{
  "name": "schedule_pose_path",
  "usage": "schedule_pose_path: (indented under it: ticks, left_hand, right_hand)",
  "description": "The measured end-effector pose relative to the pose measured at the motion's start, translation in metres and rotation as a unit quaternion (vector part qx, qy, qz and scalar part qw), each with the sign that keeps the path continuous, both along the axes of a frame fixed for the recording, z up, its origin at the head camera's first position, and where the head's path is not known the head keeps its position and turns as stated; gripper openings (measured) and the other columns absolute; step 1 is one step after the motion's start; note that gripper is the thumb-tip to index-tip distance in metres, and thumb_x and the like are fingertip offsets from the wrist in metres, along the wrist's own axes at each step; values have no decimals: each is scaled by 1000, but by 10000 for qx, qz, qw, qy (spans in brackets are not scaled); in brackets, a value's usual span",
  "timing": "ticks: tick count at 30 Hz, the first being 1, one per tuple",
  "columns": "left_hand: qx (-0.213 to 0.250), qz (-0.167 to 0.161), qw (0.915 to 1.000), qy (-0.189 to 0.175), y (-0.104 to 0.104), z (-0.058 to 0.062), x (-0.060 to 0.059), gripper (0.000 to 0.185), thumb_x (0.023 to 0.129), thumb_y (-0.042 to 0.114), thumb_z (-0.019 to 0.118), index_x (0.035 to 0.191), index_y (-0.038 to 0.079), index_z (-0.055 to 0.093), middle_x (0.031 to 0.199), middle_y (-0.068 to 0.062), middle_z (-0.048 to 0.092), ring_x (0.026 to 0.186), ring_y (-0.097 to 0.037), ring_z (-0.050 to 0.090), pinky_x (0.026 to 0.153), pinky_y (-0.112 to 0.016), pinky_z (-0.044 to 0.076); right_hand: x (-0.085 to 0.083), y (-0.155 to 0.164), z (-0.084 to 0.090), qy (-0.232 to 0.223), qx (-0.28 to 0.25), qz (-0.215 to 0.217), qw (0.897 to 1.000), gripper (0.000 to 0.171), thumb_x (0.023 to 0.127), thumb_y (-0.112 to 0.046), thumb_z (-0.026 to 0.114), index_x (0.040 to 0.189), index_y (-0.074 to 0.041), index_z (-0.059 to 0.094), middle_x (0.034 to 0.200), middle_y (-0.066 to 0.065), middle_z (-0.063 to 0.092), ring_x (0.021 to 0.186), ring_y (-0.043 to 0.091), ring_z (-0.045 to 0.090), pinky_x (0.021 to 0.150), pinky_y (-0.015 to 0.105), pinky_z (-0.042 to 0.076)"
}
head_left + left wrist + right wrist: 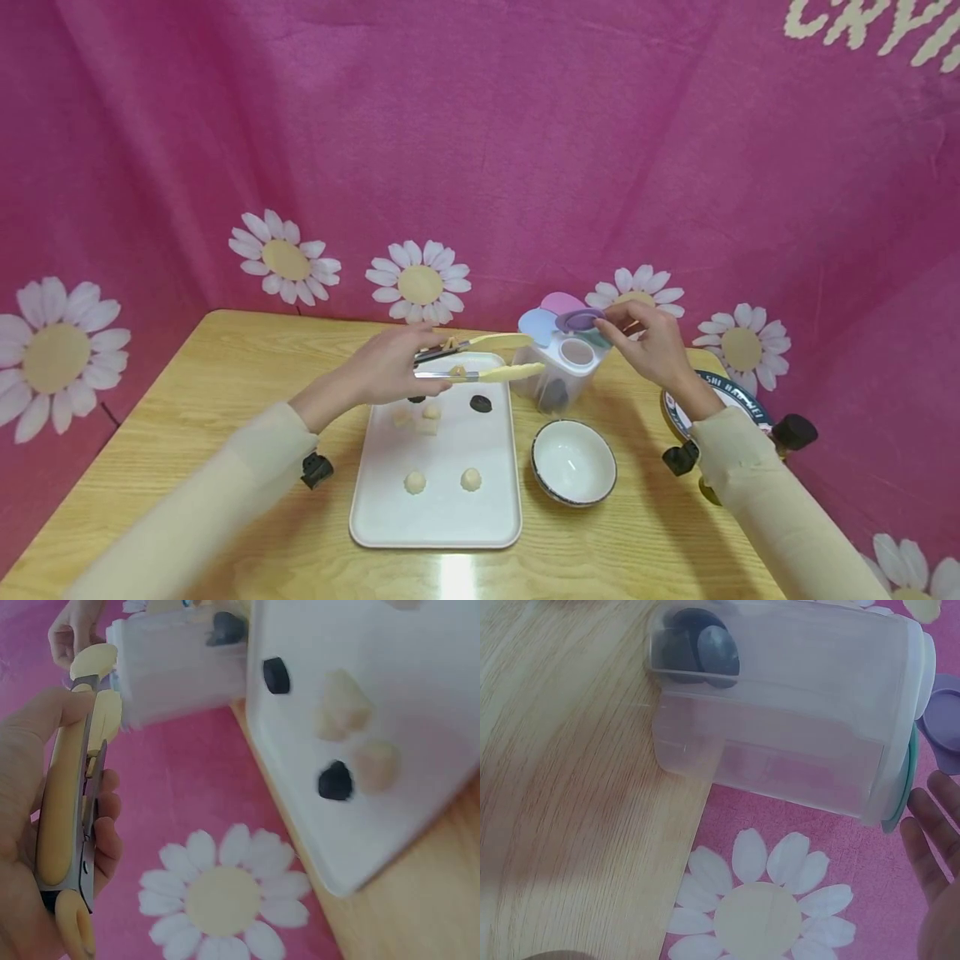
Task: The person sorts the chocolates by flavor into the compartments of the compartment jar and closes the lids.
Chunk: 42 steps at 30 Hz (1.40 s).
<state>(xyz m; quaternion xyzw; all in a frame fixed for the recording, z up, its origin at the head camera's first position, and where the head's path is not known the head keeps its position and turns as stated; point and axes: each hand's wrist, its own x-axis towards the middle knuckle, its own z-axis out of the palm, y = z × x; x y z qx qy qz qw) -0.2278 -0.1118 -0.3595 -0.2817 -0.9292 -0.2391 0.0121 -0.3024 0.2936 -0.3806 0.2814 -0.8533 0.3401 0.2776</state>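
My left hand (397, 364) grips yellow-tipped metal tongs (487, 357), held level over the far end of a white tray (435, 508). The tongs' tips stand apart, pointing at a clear plastic container (558, 379). In the left wrist view the tongs (71, 787) lie in my palm. My right hand (637, 337) pinches the container's purple flip lid (577, 319), raised above an open round hole. Dark round pieces (701, 649) sit at the container's bottom. The tray holds pale dough balls (414, 482) and dark pieces (481, 403).
A white bowl (573, 461) with a dark rim stands right of the tray, in front of the container. A patterned plate (738, 398) lies partly under my right forearm. The wooden table (225, 392) is backed by a pink daisy-print cloth.
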Motion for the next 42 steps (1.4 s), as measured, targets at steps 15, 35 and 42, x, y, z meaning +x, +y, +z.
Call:
schedule_pose_path:
  ticks: [15, 35, 42]
  left_hand:
    - [-555, 256, 9973, -411, -26, -45, 3, 63, 87, 37, 86, 139, 6, 68, 122, -11, 73, 93, -19, 63, 86, -41, 58]
    - [-678, 158, 9952, -688, -18, -67, -2, 55, 87, 31, 86, 134, 8, 71, 101, -5, 68, 81, -14, 51, 70, -28, 42]
    - [-740, 167, 9946, -701, -20, -70, -3, 54, 87, 32, 85, 134, 8, 72, 103, -4, 68, 82, -14, 52, 72, -29, 43]
  right_hand:
    - [2, 1, 1, -15, 54, -25, 10000, 11, 85, 0, 83, 95, -3, 78, 85, 11, 78, 72, -3, 63, 63, 11, 51]
    - [3, 1, 0, -46, 109, 64, 9999, 12, 87, 1, 81, 98, -2, 77, 87, 14, 78, 74, -4, 63, 66, 9, 51]
    - [4, 1, 1, -54, 101, 51, 9999, 12, 87, 2, 81, 97, -1, 77, 88, 13, 78, 74, -2, 63, 66, 9, 51]
